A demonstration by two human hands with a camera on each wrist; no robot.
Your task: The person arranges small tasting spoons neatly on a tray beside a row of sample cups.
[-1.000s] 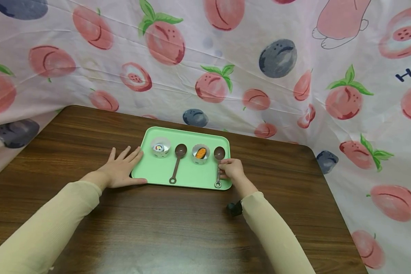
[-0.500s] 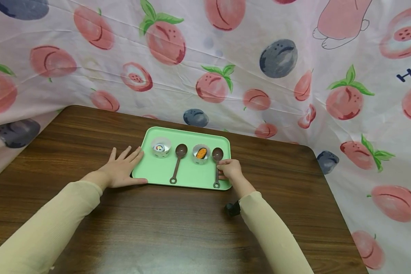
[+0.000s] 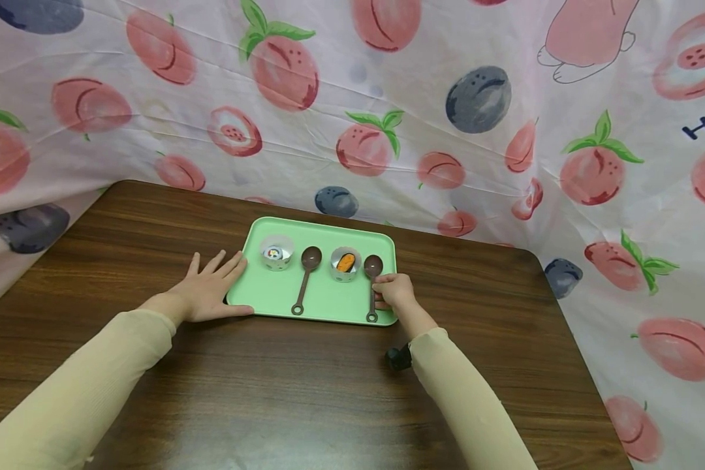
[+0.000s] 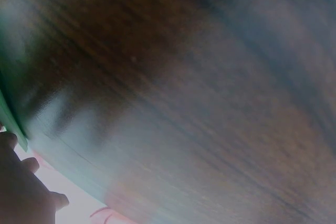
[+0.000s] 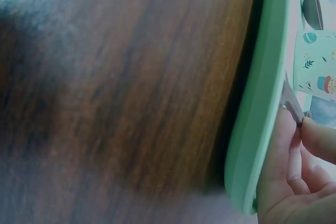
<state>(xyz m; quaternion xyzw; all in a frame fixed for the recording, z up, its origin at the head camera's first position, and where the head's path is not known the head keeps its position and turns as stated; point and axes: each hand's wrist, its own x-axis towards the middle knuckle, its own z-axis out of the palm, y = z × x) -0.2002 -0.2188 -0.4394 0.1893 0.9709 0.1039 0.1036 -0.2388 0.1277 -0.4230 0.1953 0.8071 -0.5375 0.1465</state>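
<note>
On a green tray point(image 3: 270, 297), a brown spoon point(image 3: 373, 266) lies at the right end. My right hand point(image 3: 395, 291) pinches its handle between thumb and fingers; the right wrist view shows the handle point(image 5: 292, 103) there too. Left of it stands a paper baking cup point(image 3: 343, 275) holding an orange piece point(image 3: 345, 262). A second brown spoon point(image 3: 311, 258) lies mid-tray, beside another paper cup point(image 3: 275, 264) with a small round sushi-like piece point(image 3: 273, 252). My left hand point(image 3: 211, 290) is spread with straight fingers at the tray's left edge.
The tray rests on a dark wooden table point(image 3: 282, 385). A cloth printed with fruit point(image 3: 364, 150) hangs behind the table and along its right side. A black device point(image 3: 399, 358) is on my right wrist.
The right hand has shifted slightly left with the right spoon, which now lies a little nearer the orange piece's cup. The left hand stays put.
</note>
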